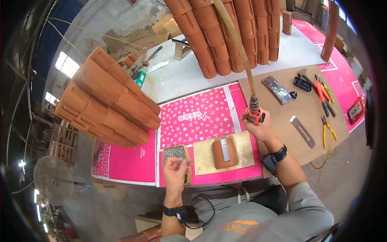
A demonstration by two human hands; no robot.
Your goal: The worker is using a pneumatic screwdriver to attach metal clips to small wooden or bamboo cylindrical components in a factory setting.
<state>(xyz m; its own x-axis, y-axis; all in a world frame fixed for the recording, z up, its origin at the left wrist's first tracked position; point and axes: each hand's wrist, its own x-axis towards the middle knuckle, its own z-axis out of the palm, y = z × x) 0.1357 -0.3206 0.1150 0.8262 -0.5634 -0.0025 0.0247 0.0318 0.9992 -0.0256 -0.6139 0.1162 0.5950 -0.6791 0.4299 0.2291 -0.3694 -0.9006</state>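
Two hands apart: right hand (259,126) wrapped round red tool (254,118) near board's (202,162) far right corner; left hand (175,171) pinched, contents unclear, at box (187,152) left of board. Curved brown tile (232,154), metal strip (225,150) atop, on board; off-centre push could rock tile, shift strip.

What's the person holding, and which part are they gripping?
Right hand: a red tool, by its body, below the hose. Left hand: can't tell.

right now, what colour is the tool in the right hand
The tool is orange-red with black, best seen in the head view.
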